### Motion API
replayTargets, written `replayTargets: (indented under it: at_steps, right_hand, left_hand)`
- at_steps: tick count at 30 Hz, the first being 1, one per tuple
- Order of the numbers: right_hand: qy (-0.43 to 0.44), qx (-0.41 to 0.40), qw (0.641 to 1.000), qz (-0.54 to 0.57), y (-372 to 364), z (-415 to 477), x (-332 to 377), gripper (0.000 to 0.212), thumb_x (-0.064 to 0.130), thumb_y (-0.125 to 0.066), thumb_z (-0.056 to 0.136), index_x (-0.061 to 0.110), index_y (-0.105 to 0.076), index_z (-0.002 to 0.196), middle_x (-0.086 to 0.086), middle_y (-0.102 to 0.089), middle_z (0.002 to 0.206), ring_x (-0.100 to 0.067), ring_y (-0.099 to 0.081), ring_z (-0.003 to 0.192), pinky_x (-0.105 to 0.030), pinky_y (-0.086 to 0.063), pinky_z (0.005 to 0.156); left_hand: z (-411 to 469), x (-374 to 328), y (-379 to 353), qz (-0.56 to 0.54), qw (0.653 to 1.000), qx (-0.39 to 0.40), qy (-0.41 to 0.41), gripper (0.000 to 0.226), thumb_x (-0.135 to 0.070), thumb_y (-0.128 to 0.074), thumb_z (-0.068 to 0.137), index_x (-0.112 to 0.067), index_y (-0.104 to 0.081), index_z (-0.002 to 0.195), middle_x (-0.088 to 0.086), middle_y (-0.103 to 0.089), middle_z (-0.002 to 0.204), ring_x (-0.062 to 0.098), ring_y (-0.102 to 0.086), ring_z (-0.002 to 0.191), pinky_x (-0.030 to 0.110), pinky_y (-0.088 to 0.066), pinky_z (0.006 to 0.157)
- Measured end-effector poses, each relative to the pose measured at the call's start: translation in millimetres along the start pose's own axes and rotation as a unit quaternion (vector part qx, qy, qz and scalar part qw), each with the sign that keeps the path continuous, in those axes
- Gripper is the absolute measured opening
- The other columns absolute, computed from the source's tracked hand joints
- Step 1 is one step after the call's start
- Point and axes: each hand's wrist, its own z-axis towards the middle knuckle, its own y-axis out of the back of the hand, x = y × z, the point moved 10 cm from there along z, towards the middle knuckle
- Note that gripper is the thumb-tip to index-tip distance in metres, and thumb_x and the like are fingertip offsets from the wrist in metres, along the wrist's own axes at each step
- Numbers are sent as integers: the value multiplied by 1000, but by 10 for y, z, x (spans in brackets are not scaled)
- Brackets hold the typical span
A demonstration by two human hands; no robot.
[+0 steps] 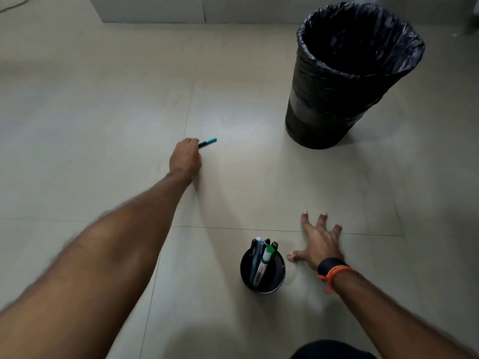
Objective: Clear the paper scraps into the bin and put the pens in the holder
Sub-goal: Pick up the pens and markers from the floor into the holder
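My left hand (185, 158) reaches far out over the tiled floor, its fingers closed on a pen with a teal cap (208, 142) that sticks out to the right. A black round pen holder (263, 269) stands near me and holds several pens, among them a white marker with a green cap (265, 263). My right hand (318, 240) rests flat on the floor just right of the holder, fingers spread, holding nothing. The black bin (347, 73), lined with a black bag, stands at the far right. No paper scraps show on the floor.
A pale low wall or step (204, 9) runs along the far edge behind the bin. On my right wrist are a black band and an orange thread (334, 272). A dark knee (334, 349) shows at the bottom edge.
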Motion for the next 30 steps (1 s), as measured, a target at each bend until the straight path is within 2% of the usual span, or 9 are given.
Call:
replayTargets:
  at_steps: [4,8,10,12,15,18,22,26,30]
  right_hand:
    - [-4,23,999,29,45,47,58,133,46,-89,55,47,6,148,-2,17,161,-52,11,142,-71,-30,104]
    - [-16,30,999,33,83,-2,65,131,41,-90,57,48,4,148,-1,16,161,-50,12,143,-74,-32,99]
    - [-17,32,999,40,101,-21,70,131,40,-90,57,49,4,148,0,17,161,-49,13,143,-77,-32,96]
    - [-18,35,998,43,112,-45,84,131,39,-90,57,50,4,147,1,18,161,-48,14,143,-78,-33,93]
    - [-22,35,999,35,127,-57,83,131,40,-90,56,50,3,147,1,17,161,-48,13,143,-80,-32,89]
    - [-17,33,999,31,131,-47,94,133,42,-91,54,48,3,148,-1,16,161,-51,12,143,-80,-30,93]
    - [-11,28,999,29,127,-38,95,134,42,-90,54,46,3,149,-6,14,162,-54,13,141,-72,-23,107]
    - [-10,18,1000,19,149,-57,99,133,45,-90,53,44,0,150,-8,9,162,-56,8,140,-72,-26,106]
    - [-5,17,1000,16,147,-73,90,133,47,-90,52,44,0,150,-8,8,162,-56,8,140,-72,-27,105]
  left_hand:
    - [291,-39,-198,45,998,44,0,25,-11,-50,93,-5,-57,116,18,-57,119,38,-54,109,44,-47,83]
    - [251,-96,-229,63,998,20,4,19,-9,-48,95,-2,-59,110,21,-57,113,40,-55,103,46,-47,79]
    - [107,-171,-201,30,999,13,16,18,-13,-51,95,-5,-63,106,19,-62,110,38,-58,101,43,-49,80]
    - [-99,-241,-148,-78,995,11,56,18,-16,-57,93,-10,-68,105,13,-68,109,33,-62,102,38,-49,83]
    - [-485,-509,-35,-272,958,41,77,14,-16,-65,85,-18,-69,98,8,-74,100,26,-68,96,35,-55,85]
    - [-1022,-809,274,-453,887,64,62,24,-10,-65,82,-22,-63,104,10,-75,89,25,-72,84,42,-59,80]
    - [-1806,-987,703,-552,828,74,64,28,-7,-67,88,-14,-66,114,12,-72,91,23,-73,85,32,-61,75]
    - [-2353,-780,762,-535,838,56,92,15,-8,-74,82,-19,-72,92,3,-75,88,19,-74,86,35,-60,78]
    - [-2693,-721,729,-502,860,45,78,14,-11,-80,76,-15,-73,86,-2,-76,83,11,-74,82,26,-59,79]
